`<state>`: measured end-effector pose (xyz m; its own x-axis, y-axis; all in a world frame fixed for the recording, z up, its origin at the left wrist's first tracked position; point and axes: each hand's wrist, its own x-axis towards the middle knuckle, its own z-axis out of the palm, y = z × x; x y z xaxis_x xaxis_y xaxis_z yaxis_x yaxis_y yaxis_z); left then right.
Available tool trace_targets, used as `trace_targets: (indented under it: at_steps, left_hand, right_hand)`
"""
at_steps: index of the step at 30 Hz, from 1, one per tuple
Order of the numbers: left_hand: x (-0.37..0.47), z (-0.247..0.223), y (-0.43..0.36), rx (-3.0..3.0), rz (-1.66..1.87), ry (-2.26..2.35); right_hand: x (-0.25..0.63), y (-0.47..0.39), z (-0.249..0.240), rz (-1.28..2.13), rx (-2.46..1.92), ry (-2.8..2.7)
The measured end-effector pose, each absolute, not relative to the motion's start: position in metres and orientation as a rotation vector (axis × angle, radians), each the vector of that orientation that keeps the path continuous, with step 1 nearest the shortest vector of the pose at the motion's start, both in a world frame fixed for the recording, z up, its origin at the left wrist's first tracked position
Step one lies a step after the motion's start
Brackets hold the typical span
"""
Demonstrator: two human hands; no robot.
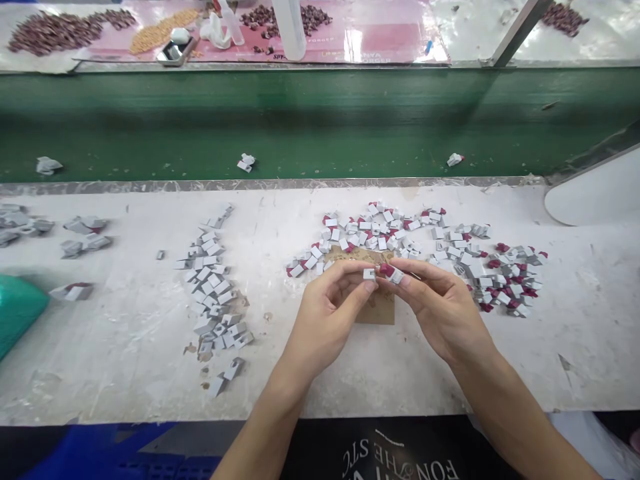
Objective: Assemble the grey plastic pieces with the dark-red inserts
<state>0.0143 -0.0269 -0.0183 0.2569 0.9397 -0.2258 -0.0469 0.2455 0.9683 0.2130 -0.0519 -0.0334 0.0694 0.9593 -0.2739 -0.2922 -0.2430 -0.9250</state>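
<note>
Between the thumb and fingertips of my left hand (pixel 333 310) is a small grey plastic block (pixel 369 274). My right hand (pixel 443 303) pinches a grey plastic piece with a dark red part (pixel 391 271). The two pieces are held close together at about the same height; whether they touch I cannot tell. Under my hands lies a brown cardboard piece (pixel 377 313). Just beyond my fingers spreads a pile of grey and red pieces (pixel 370 227), and another such pile (pixel 505 280) sits right of my right hand. Plain grey blocks (pixel 215 287) form a long heap to the left.
A green belt (pixel 320 120) runs behind the white table (pixel 140 347), carrying a few pieces. Beyond it a pink sheet (pixel 350 40) holds small dark red and tan parts. A green bag (pixel 20 310) is at the left, a white rounded object (pixel 595 190) at the right.
</note>
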Motion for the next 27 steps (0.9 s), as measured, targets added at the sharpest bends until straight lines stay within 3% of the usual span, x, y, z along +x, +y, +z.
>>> trace_targets:
  at_steps: [11, 22, 24, 27]
  left_hand:
    - [0.013, -0.020, -0.027, 1.180, 0.860, 1.086]
    - [0.013, -0.001, 0.021, 1.534, 0.681, 1.082]
    - [0.021, -0.002, 0.052, 1.559, 0.691, 1.125]
    - [0.037, -0.011, 0.113, 1.638, 0.818, 1.350]
  right_hand:
    - [0.213, -0.052, -0.030, 1.285, -1.300, -1.109]
    - [0.232, -0.009, -0.015, 1.396, -1.230, -1.272]
    - [0.242, 0.022, -0.014, 1.279, -1.354, -1.412]
    - [0.261, 0.087, -0.020, 0.702, -1.747, -1.552]
